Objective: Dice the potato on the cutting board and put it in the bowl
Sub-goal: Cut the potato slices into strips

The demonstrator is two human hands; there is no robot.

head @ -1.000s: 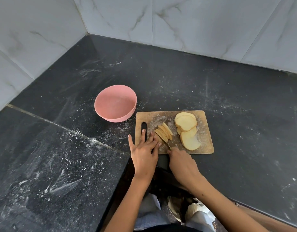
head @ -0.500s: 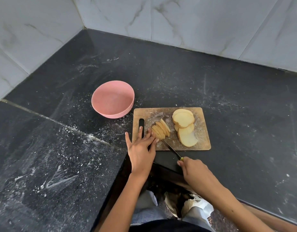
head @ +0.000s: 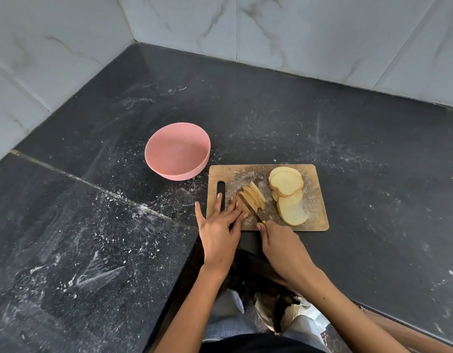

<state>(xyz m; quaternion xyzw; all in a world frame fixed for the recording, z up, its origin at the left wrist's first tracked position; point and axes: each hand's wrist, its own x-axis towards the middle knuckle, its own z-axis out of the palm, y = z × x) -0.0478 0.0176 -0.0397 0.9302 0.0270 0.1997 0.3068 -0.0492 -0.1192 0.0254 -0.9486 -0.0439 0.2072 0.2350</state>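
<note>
A wooden cutting board (head: 314, 217) lies on the dark counter. On its right half sit several round potato slices (head: 286, 184). Left of them lies a bunch of thin potato strips (head: 254, 197). My left hand (head: 220, 225) rests flat with straight fingers against the strips' left end, near the board's handle slot. My right hand (head: 279, 243) grips a knife (head: 251, 207) by its handle at the board's front edge; the blade lies across the strips. A pink bowl (head: 178, 151) stands just left of the board's far corner, with nothing visible in it.
The black stone counter (head: 347, 123) is dusted with white powder and wraps round a corner, with marble-tiled walls (head: 296, 34) behind and to the left. Its front edge runs under my wrists, with my lap below.
My right hand drew the knife back toward me, then pushed it forward again across the strips. My left hand has stayed on the strips.
</note>
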